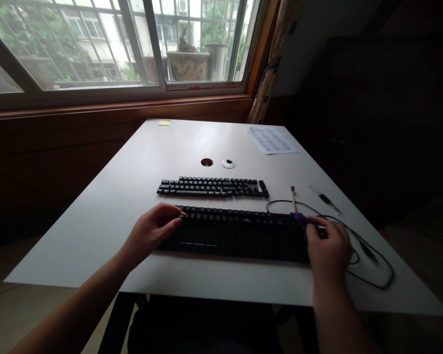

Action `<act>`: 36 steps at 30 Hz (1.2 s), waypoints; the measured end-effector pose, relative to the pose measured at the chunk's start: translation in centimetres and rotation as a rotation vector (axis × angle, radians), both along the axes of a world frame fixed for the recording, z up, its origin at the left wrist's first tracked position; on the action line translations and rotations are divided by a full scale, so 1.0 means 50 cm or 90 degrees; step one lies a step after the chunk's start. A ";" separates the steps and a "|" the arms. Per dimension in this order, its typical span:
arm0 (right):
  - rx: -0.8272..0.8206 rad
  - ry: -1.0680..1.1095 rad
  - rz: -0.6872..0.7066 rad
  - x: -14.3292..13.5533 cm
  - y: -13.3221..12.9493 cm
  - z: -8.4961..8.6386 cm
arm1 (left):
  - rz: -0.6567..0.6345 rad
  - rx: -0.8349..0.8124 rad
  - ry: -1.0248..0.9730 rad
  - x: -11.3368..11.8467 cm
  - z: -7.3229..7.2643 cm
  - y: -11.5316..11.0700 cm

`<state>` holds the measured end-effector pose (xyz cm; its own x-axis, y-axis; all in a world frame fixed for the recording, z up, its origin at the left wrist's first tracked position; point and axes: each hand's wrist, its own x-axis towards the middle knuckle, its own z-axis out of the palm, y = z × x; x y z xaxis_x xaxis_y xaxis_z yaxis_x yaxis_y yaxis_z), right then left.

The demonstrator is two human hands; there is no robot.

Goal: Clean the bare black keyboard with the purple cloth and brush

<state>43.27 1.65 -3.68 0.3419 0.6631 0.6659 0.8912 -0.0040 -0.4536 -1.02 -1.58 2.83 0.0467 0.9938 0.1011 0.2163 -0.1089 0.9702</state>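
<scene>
A black keyboard [243, 241] lies near the table's front edge. Keycaps fill its back rows, while the front area looks dark and bare, with a thin metal bar showing at left. At its back left corner, my left hand [157, 223] is pinched by the end keys; what sits between the fingertips is too small to make out. My right hand [328, 243] is closed at the right end of the keyboard, around a purple-handled tool [299, 218] with a pale shaft and a dark tip. Behind the keyboard, loose black keycaps [210, 187] stand in keyboard-like rows.
A black cable [387, 275] loops at the right, near a wire keycap puller [327, 200] with a black handle. Farther back are a round cable hole [206, 162], its white cover [228, 163], printed sheets [271, 140] and a yellow sticky note [164, 123]. A window stands beyond.
</scene>
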 end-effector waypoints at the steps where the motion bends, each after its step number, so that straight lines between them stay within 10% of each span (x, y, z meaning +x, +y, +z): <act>1: 0.000 -0.001 0.000 0.001 0.000 -0.001 | 0.005 0.035 0.042 0.002 -0.002 0.001; 14: -0.009 -0.004 0.007 0.000 -0.001 -0.001 | 0.017 0.315 0.281 0.020 0.000 0.016; 36: -0.017 -0.008 0.023 -0.004 0.000 0.003 | 0.013 0.308 0.311 0.021 0.003 0.016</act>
